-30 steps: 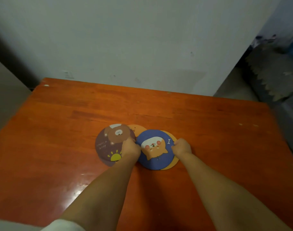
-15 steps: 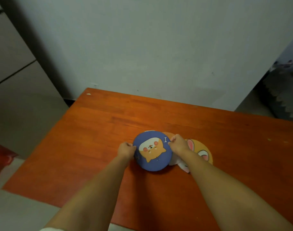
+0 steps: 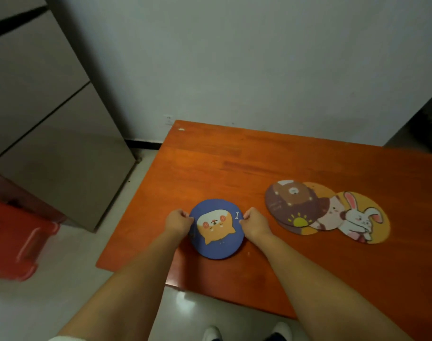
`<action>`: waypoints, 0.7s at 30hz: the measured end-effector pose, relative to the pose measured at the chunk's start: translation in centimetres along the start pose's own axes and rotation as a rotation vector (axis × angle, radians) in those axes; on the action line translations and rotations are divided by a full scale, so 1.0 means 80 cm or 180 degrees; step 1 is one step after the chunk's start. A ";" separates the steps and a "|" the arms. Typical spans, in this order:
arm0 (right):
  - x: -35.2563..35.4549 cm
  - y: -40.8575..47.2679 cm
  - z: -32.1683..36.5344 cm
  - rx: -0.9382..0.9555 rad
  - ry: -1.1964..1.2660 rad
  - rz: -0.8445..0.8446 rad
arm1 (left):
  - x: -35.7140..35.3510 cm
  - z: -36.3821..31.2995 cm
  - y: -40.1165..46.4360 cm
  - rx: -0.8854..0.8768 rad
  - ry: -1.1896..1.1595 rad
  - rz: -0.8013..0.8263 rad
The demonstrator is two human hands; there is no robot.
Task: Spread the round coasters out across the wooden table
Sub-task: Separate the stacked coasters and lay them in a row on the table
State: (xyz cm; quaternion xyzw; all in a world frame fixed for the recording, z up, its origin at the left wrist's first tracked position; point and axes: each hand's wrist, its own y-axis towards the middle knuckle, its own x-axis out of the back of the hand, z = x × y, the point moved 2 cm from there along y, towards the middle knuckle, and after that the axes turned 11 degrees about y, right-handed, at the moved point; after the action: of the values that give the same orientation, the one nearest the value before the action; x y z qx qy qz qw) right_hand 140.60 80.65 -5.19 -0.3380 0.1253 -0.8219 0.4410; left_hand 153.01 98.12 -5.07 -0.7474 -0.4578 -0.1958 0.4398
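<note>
A blue round coaster (image 3: 216, 230) with an orange dog face lies near the left end of the wooden table (image 3: 308, 163). My left hand (image 3: 178, 223) pinches its left rim and my right hand (image 3: 255, 223) pinches its right rim. To the right, apart from it, lies an overlapping row: a brown bear coaster (image 3: 292, 203) on top, a pink-and-white animal coaster (image 3: 332, 215) partly under it, an orange rabbit coaster (image 3: 362, 217) at the right end. Another orange coaster (image 3: 319, 189) peeks out behind them.
The table's left edge is close to the blue coaster, its near edge just below. A grey fridge (image 3: 37, 119) stands to the left, with a red plastic stool (image 3: 15, 239) on the pale floor. A white wall runs behind the table. My shoes (image 3: 247, 332) show below.
Both hands have carried the blue dog coaster leftward, away from the pile. The brown bear, pink animal and rabbit coasters now lie uncovered in a row to the right.
</note>
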 end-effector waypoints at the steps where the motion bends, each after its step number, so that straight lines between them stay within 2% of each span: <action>1: -0.009 0.001 0.001 0.0024 -0.0137 -0.0027 | 0.001 0.001 0.004 -0.0066 0.0150 -0.0036; 6: -0.028 0.003 -0.011 0.0090 -0.0637 -0.0160 | -0.009 0.009 0.015 -0.0223 0.1030 0.0185; 10: -0.020 0.001 -0.016 0.0230 -0.0826 -0.0171 | -0.007 0.005 0.029 -0.0126 0.1371 0.0273; 15: 0.024 0.006 -0.008 0.0279 -0.0585 -0.0388 | -0.011 -0.034 0.033 -0.0188 0.1203 0.0324; 21: 0.142 0.031 -0.030 -0.0047 -0.0302 -0.0726 | -0.073 -0.126 0.012 -0.0549 0.0660 0.0295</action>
State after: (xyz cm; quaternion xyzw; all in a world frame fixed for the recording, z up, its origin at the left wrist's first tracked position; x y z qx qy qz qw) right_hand 136.22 69.77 -3.15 -0.3919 0.0711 -0.8489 0.3476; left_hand 152.03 86.54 -4.20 -0.7785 -0.3564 -0.2901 0.4274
